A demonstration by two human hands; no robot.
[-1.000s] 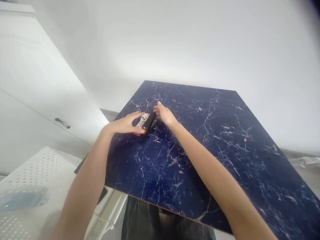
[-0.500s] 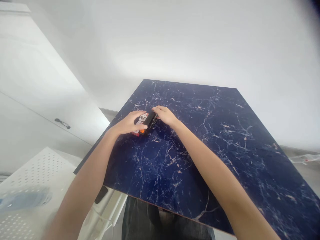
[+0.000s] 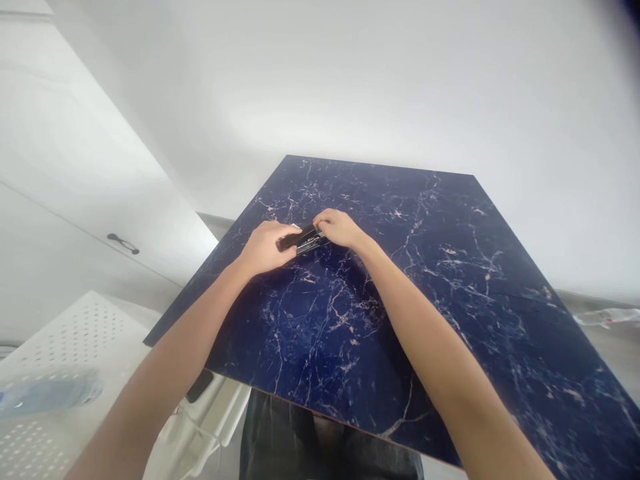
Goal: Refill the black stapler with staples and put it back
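Over the dark blue marbled table (image 3: pixel 340 373), my left hand (image 3: pixel 265 245) is wrapped round the near-left end of a black stapler (image 3: pixel 306 239) with a shiny lower part. My right hand (image 3: pixel 340 228) has its fingers pinched on the stapler's other end. The stapler lies slantwise between both hands, its ends covered by my fingers. A small white edge (image 3: pixel 296 227) shows just behind it, by my left fingertips; most of that piece is hidden.
At left stands a white cabinet with a dark handle (image 3: pixel 123 244). A clear plastic bottle (image 3: pixel 50 395) lies on a perforated white surface (image 3: pixel 75 333) at lower left. Near the table's front edge is a dark object (image 3: pixel 200 387). Clear plastic wrapping (image 3: pixel 607 317) is at far right.
The stapler has turned flatter and shifted slightly right. My left hand has closed further over it, covering the orange part and the red-and-white pack seen before. My right hand moved slightly right.
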